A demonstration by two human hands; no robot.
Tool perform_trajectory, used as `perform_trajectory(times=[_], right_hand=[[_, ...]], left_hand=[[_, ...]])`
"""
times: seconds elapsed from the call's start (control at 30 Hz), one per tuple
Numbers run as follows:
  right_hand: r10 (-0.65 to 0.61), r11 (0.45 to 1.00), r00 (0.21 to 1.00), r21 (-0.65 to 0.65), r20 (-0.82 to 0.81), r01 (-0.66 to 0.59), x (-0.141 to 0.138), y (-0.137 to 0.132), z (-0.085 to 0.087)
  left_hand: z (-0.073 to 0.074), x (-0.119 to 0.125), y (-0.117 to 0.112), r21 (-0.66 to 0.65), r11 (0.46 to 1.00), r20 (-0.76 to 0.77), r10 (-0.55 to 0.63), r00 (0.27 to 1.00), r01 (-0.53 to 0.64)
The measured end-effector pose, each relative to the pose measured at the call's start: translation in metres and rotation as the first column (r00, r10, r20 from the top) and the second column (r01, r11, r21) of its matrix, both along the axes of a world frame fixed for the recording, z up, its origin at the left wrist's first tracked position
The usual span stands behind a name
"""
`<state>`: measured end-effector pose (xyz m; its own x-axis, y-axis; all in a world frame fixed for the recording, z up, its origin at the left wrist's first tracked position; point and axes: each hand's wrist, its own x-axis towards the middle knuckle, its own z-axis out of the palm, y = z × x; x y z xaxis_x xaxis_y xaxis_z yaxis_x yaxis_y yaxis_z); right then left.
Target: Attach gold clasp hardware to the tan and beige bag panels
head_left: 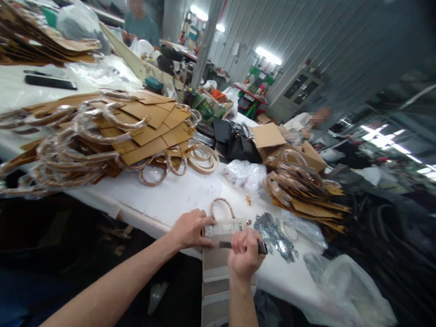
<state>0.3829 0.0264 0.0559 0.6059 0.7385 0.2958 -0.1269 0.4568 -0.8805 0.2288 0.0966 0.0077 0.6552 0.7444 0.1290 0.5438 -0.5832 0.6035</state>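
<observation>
A grey leather bag panel (214, 272) with a wrapped loop handle (222, 205) hangs over the near edge of the white table (170, 195). My left hand (190, 229) lies on its top edge with the fingers spread flat, pressing it down. My right hand (244, 254) is closed in a fist around a dark-handled tool (262, 247), its metal tip pointing left across the panel. A heap of small silvery metal parts (274, 234) lies just right of the tool.
Stacks of tan bag panels with wrapped handles (102, 136) fill the left; a smaller stack (303, 190) sits at the right. Plastic bags (245, 175), a black handbag (241, 143), cardboard boxes and tape rolls (204, 159) lie beyond. Two people sit farther off.
</observation>
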Motion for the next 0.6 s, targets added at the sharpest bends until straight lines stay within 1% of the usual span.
perform_trajectory(times=[0.07, 0.13, 0.17, 0.23, 0.3, 0.37, 0.43, 0.5, 0.57, 0.6], right_hand=[[0.017, 0.997, 0.997, -0.078, -0.078, -0.023, 0.019, -0.021, 0.004], [0.016, 0.986, 0.990, -0.163, -0.143, -0.040, 0.042, -0.040, 0.002], [-0.005, 0.980, 0.987, -0.198, -0.161, -0.027, 0.056, -0.048, 0.000], [-0.096, 0.967, 0.981, -0.250, -0.168, 0.052, 0.088, -0.062, -0.003], [-0.219, 0.942, 0.962, -0.292, -0.162, 0.165, 0.127, -0.075, -0.002], [-0.349, 0.892, 0.932, -0.341, -0.100, 0.297, 0.167, -0.087, 0.000], [-0.448, 0.824, 0.894, -0.378, 0.020, 0.422, 0.206, -0.095, 0.002], [-0.496, 0.775, 0.859, -0.382, 0.126, 0.504, 0.238, -0.097, 0.004], [-0.504, 0.757, 0.840, -0.366, 0.200, 0.541, 0.260, -0.093, 0.006], [-0.504, 0.754, 0.830, -0.346, 0.239, 0.558, 0.266, -0.090, 0.008]], left_hand=[[0.001, -0.001, -0.003, -0.011, 1.000, 0.010, -0.010, 1.000, 0.010], [0.000, -0.001, -0.002, -0.023, 1.000, 0.027, -0.006, 1.000, 0.007], [-0.002, -0.001, 0.000, -0.030, 0.999, 0.039, -0.016, 0.999, 0.017], [-0.007, 0.000, 0.008, -0.033, 0.999, 0.075, -0.026, 0.997, 0.029], [-0.011, 0.002, 0.014, -0.041, 0.999, 0.112, -0.026, 0.993, 0.031], [-0.014, 0.002, 0.017, -0.053, 0.999, 0.159, -0.003, 0.987, 0.012], [-0.017, 0.001, 0.020, -0.081, 0.997, 0.204, 0.028, 0.979, -0.012], [-0.019, -0.001, 0.023, -0.138, 0.990, 0.241, 0.069, 0.968, -0.037], [-0.016, -0.003, 0.025, -0.225, 0.970, 0.280, 0.155, 0.947, -0.092], [-0.012, -0.004, 0.024, -0.276, 0.953, 0.302, 0.209, 0.930, -0.124]])
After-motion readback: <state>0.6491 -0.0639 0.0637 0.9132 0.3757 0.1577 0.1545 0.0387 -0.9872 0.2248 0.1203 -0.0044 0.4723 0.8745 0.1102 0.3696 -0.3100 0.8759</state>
